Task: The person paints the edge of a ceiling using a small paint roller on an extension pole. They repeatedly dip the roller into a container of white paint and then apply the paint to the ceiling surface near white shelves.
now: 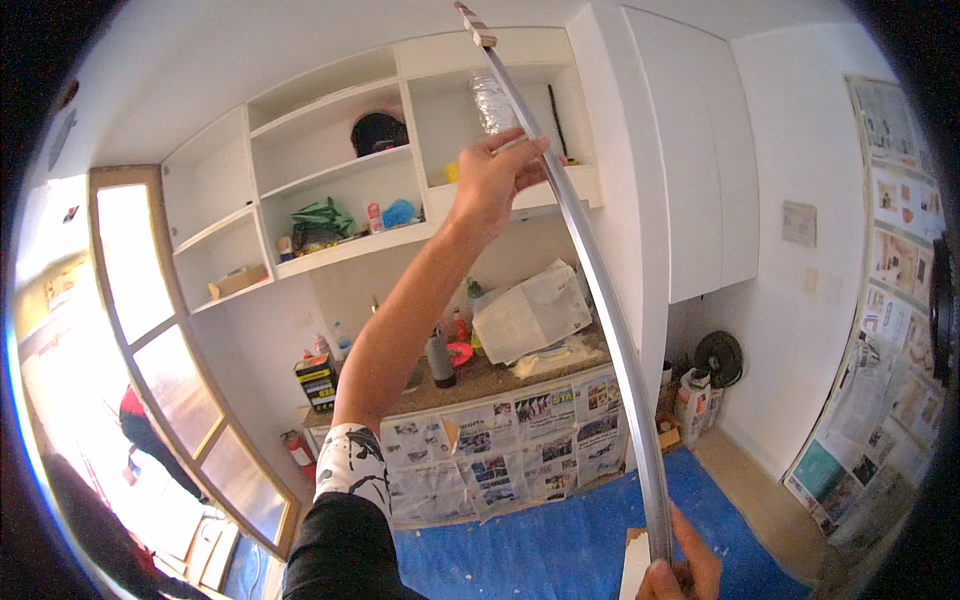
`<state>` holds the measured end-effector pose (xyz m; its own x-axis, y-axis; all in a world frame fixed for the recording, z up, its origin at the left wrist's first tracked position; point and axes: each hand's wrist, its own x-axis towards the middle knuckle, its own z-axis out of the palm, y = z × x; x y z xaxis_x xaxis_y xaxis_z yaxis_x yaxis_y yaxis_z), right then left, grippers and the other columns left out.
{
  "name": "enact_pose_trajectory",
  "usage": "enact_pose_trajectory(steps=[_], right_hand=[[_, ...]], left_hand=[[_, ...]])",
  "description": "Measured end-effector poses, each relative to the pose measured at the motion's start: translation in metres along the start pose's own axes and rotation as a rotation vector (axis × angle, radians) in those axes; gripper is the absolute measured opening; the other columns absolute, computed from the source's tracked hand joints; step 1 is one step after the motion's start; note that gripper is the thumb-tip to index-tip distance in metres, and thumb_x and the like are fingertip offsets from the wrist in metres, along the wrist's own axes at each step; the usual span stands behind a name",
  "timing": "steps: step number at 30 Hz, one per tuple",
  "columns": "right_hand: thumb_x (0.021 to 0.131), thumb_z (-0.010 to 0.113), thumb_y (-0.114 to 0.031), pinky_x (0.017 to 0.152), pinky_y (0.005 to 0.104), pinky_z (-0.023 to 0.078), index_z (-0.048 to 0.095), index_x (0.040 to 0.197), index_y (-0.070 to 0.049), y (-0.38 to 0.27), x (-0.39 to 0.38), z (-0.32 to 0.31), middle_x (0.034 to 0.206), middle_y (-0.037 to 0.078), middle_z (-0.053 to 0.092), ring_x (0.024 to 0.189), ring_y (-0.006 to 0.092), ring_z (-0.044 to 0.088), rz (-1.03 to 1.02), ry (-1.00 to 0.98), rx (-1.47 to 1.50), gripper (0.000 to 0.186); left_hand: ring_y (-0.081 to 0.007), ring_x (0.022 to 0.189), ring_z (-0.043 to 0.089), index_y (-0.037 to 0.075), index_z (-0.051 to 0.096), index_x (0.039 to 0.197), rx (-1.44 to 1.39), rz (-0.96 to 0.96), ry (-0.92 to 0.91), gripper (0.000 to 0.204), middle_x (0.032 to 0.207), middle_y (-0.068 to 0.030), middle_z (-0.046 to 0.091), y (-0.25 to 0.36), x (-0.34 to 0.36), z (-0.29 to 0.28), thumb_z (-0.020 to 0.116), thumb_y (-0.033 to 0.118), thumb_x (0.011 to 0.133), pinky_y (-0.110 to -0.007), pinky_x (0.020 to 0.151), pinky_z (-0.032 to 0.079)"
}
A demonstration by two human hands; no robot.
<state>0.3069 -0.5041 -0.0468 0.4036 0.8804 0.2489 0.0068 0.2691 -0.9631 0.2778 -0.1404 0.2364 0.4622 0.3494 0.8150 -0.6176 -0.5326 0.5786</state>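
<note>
A long grey metal bar [622,340] runs diagonally from the bottom right to the top centre, with a small wooden piece [480,32] at its upper end. My left hand [495,180] is raised, its fingers bent around the bar's upper part in front of the open shelves. My right hand [685,560] grips the bar low at the bottom edge, thumb and fingers around it. A pale flat piece [632,565] shows just left of my right hand, partly hidden.
Ahead are white shelves [330,174], a cabinet [700,150] and a cluttered counter [520,382] with newspaper-covered front. A blue sheet [470,555] covers floor below. At left is a glazed door [160,360] with a person [150,440] beyond. A papered panel [880,330] lines the right.
</note>
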Motion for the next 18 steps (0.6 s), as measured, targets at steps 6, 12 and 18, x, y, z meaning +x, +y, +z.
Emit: enact_pose_trajectory(steps=[6, 12, 18], right_hand=[[0.095, 0.049, -0.013, 0.037, 0.02, 0.03, 0.028, 0.144, -0.01, -0.005, -0.095, 0.018, 0.053, -0.004, 0.042, 0.041, 0.0039, 0.037, -0.048, -0.062, -0.073, 0.053], [0.095, 0.047, -0.009, 0.038, 0.0198, 0.031, 0.03, 0.143, -0.008, 0.0, -0.081, 0.069, 0.054, -0.004, 0.042, 0.041, 0.0032, 0.036, -0.159, -0.064, -0.088, 0.051], [0.095, 0.048, -0.014, 0.034, 0.0222, 0.035, 0.025, 0.145, -0.012, -0.001, -0.029, 0.123, 0.055, -0.002, 0.046, 0.04, 0.0052, 0.04, 0.012, -0.079, -0.015, 0.054]], left_hand=[[-0.0224, 0.09, 0.064, -0.011, 0.052, 0.116, 0.054, -0.075, 0.017, 0.038, 0.108, -0.016, 0.062, 0.058, -0.084, 0.006, 0.06, 0.012, 0.087, -0.032, 0.081, 0.052], [-0.0202, 0.09, 0.064, -0.009, 0.05, 0.12, 0.127, -0.202, 0.099, 0.04, 0.111, -0.0127, 0.061, 0.067, -0.102, -0.038, 0.06, 0.008, 0.085, -0.029, 0.076, 0.051], [-0.0242, 0.092, 0.064, -0.009, 0.048, 0.121, 0.057, -0.206, 0.168, 0.041, 0.111, -0.0165, 0.059, 0.053, -0.078, -0.096, 0.06, 0.005, 0.084, -0.034, 0.078, 0.054]])
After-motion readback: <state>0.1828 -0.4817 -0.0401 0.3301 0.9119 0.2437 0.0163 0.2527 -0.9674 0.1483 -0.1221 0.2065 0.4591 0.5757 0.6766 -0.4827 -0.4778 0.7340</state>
